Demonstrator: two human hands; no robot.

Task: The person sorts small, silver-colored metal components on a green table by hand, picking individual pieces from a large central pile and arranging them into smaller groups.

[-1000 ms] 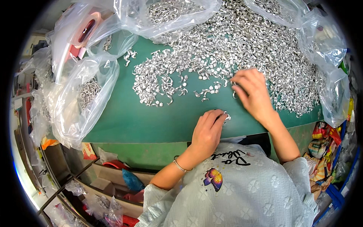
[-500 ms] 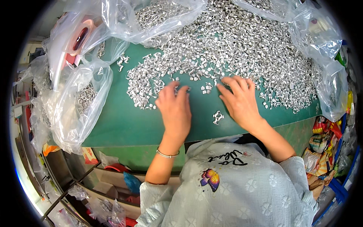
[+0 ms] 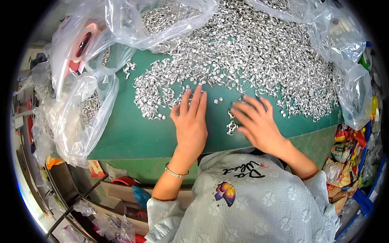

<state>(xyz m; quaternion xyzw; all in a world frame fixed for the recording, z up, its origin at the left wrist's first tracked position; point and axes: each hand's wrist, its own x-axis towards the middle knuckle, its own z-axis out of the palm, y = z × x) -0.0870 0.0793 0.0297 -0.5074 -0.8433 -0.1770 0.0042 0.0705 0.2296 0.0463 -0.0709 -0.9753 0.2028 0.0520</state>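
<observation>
My left hand (image 3: 191, 120) lies palm down on the green table with its fingers stretched out. Its fingertips reach the near edge of a wide heap of small curved silver metal pieces (image 3: 243, 52). To the right, my right hand (image 3: 257, 121) is spread, somewhat blurred, and nothing shows in its fingers. Beside its fingertips are a few silver metal pieces (image 3: 231, 128), set apart from the heap near the table's front. Two tiny silver bits (image 3: 216, 101) sit between the hands. What may be under either palm is hidden.
A clear plastic bag (image 3: 91, 117) with metal pieces stands at the left, and other clear bags (image 3: 178, 40) border the heap at the back and right. A pink oval-framed object (image 3: 84, 42) lies at the far left. Colourful packages (image 3: 340, 154) are stacked beyond the table's right side.
My right hand has moved back toward me, and more metal pieces now lie by its fingertips. My left hand has straightened its fingers and shifted slightly right.
</observation>
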